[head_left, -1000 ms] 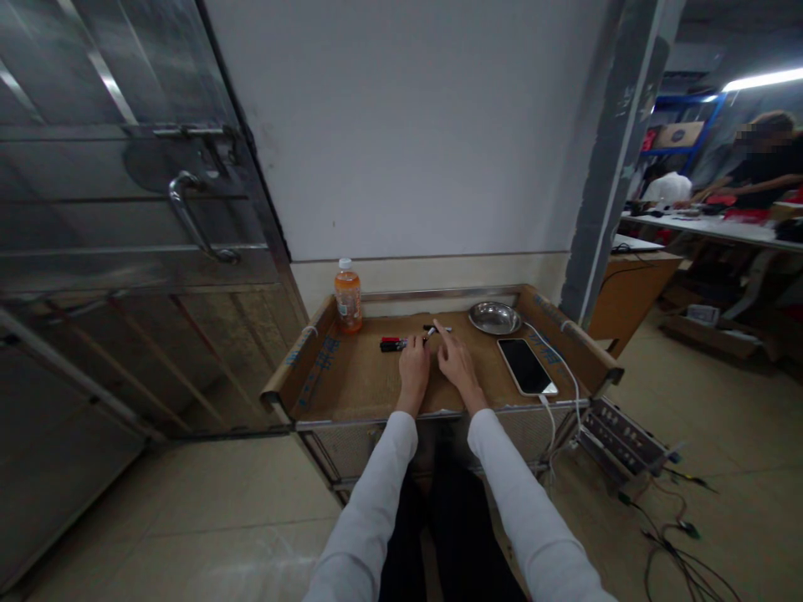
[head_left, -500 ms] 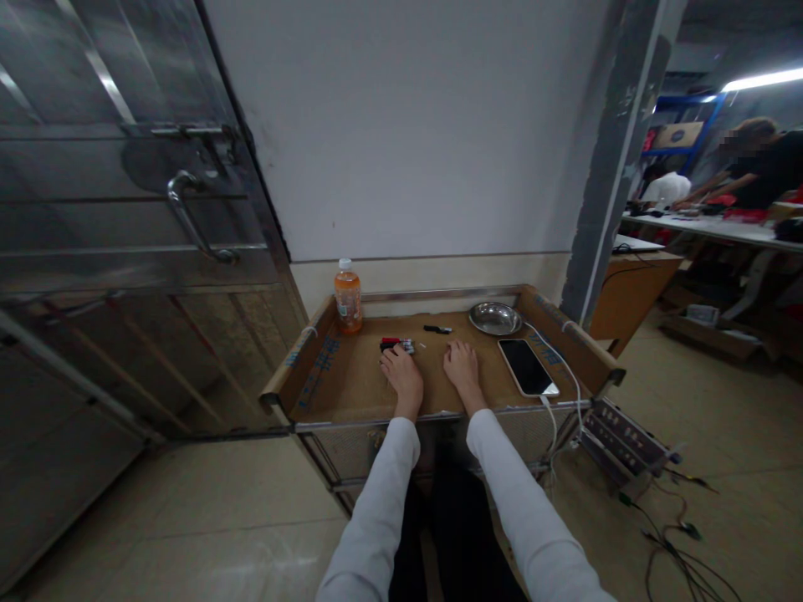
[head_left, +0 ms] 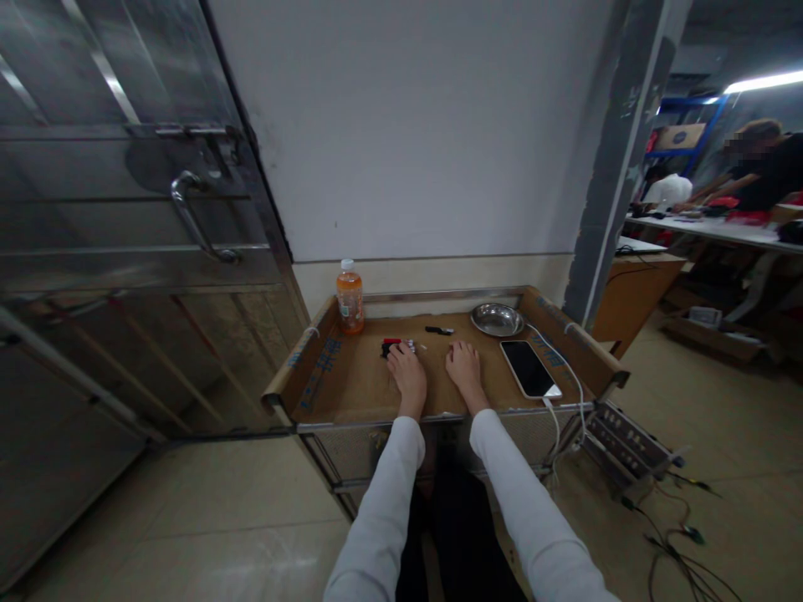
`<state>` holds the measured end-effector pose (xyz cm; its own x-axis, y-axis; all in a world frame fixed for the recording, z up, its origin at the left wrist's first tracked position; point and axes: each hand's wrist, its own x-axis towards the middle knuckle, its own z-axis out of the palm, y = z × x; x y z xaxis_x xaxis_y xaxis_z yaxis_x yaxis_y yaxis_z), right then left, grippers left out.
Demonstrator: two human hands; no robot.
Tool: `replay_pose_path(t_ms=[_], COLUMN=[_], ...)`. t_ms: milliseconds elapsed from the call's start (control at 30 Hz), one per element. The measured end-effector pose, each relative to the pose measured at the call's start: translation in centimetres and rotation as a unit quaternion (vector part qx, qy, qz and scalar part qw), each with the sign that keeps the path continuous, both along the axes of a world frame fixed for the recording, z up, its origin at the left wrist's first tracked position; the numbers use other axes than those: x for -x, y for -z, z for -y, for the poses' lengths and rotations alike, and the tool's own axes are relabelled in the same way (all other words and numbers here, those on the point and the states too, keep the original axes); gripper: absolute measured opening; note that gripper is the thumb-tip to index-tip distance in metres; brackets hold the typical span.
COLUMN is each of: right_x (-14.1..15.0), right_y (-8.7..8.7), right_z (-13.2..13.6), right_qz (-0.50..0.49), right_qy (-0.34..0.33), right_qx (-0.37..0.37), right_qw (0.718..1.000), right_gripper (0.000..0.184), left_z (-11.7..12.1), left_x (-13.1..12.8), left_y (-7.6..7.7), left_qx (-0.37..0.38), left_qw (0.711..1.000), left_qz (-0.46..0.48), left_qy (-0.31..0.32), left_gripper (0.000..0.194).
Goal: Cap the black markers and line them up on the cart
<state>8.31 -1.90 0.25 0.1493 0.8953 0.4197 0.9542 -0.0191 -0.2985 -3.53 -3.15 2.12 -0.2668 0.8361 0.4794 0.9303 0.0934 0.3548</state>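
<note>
My left hand (head_left: 409, 374) rests on the cardboard-covered top (head_left: 351, 380) of a cart, palm down with its fingers apart. Its fingertips lie at the near edge of a small group of red and black stick-like pieces (head_left: 392, 343), partly hidden by the fingers. My right hand (head_left: 465, 369) lies palm down to the right, fingers stretched forward, with nothing visible in it. Beyond the hands is a slim black piece (head_left: 439, 331), perhaps a pen or clip. A tiny white bit (head_left: 424, 347) lies between the hands.
An orange drink bottle (head_left: 350, 299) stands at the back left. A shiny metal bowl (head_left: 497, 318) and a phone (head_left: 530, 369) with a white cable (head_left: 570, 364) are on the right. Raised cardboard sides edge the cart. Cables (head_left: 674, 543) lie on the floor; a person works far right.
My left hand has shifted slightly right, so its fingers sit a little differently over the red and black pieces. My right hand stays nearly still; the view has moved slightly.
</note>
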Motion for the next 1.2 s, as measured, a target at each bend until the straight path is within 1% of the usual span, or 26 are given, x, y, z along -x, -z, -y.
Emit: replay_pose_path(t_ms=[133, 200, 267, 400, 533, 633, 767, 833, 933, 1100, 1200], right_x=[0.0, 0.0, -0.2, -0.5, -0.5, -0.5, -0.5, -0.6, -0.9, -1.1, -1.0], right_y=[-0.3, -0.5, -0.6, -0.9, -1.1, -1.1, -1.1, -1.0, -0.6, -0.2, -0.3], right_z=[0.0, -0.2, -0.5, -1.3, -1.8, -1.7, -1.7, -1.9, -2.2, -2.4, -2.3], right_qz=[0.029, 0.044, 0.052, 0.058, 0.062, 0.063, 0.059, 0.056, 0.053, 0.054, 0.056], right_qy=[-0.003, -0.012, -0.016, -0.004, 0.016, 0.022, 0.030, 0.027, 0.007, -0.010, -0.006], right_qx=[0.003, 0.009, 0.012, 0.021, 0.037, 0.038, 0.020, 0.014, 0.010, -0.003, -0.005], right_qw=[1.000, 0.999, 0.998, 0.998, 0.997, 0.997, 0.998, 0.998, 0.999, 0.998, 0.998], right_gripper=[0.031, 0.034, 0.036, 0.041, 0.040, 0.040, 0.032, 0.029, 0.025, 0.023, 0.024], left_z=[-0.2, -0.6, -1.1, -2.3, -3.3, -3.8, -4.3, -4.3, -4.2, -4.2, -4.1], left_x=[-0.8, -1.2, -1.7, -2.5, -3.0, -3.2, -3.3, -3.2, -3.1, -3.0, -2.9], left_y=[0.1, 0.3, 0.5, 0.7, 0.6, 0.7, 1.1, 1.3, 1.5, 1.4, 1.2], left_qx=[-0.009, -0.003, 0.004, 0.032, 0.053, 0.047, 0.022, 0.016, 0.019, 0.023, 0.000], left_qw=[0.994, 0.989, 0.986, 0.986, 0.980, 0.977, 0.976, 0.978, 0.982, 0.982, 0.986], left_qz=[-0.037, -0.061, -0.073, -0.074, -0.112, -0.117, -0.100, -0.098, -0.101, -0.096, -0.086], left_qy=[0.104, 0.134, 0.148, 0.149, 0.154, 0.172, 0.194, 0.186, 0.158, 0.161, 0.145], left_gripper=[0.039, 0.039, 0.040, 0.037, 0.032, 0.029, 0.027, 0.027, 0.026, 0.029, 0.031])
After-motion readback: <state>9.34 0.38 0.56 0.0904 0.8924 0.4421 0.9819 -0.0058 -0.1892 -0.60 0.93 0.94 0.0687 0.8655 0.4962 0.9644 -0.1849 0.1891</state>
